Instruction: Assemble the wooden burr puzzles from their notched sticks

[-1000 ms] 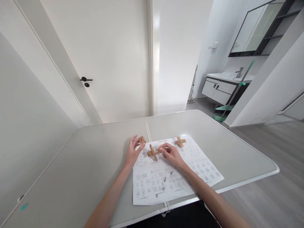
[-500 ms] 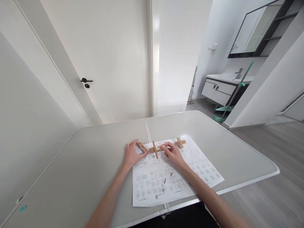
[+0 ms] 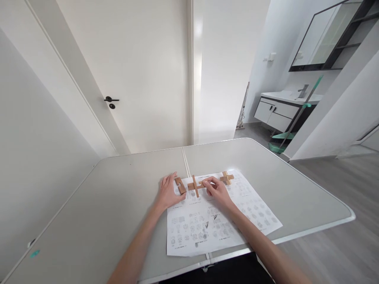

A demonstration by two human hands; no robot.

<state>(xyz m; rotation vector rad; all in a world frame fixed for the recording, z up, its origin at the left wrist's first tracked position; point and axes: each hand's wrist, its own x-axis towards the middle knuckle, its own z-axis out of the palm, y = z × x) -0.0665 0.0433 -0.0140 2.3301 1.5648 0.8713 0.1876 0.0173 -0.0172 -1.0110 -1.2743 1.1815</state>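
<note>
My left hand [image 3: 169, 193] grips a notched wooden puzzle piece [image 3: 181, 189] between thumb and fingers; its cutout faces right. Just right of it, over the printed sheet [image 3: 192, 215], is a wooden cross [image 3: 195, 186] made of a long bar with an upright strip through it. The fingers of my right hand [image 3: 217, 189] pinch the cross by the right end of its bar. A small gap separates the notched piece from the cross. Beyond my right hand, an interlocked wooden puzzle [image 3: 227, 178] rests at the sheet's upper edge.
The sheet, covered with small grey diagrams, lies across the seam of a light grey folding table [image 3: 130, 205]. A white door [image 3: 148, 79] stands behind it. At the right are a sink cabinet [image 3: 275, 110] and a green broom and dustpan [image 3: 278, 146].
The notched piece in my left hand has turned steeper, its cutout now facing right towards the cross. My right hand keeps its pinch on the cross. The view has shifted slightly.
</note>
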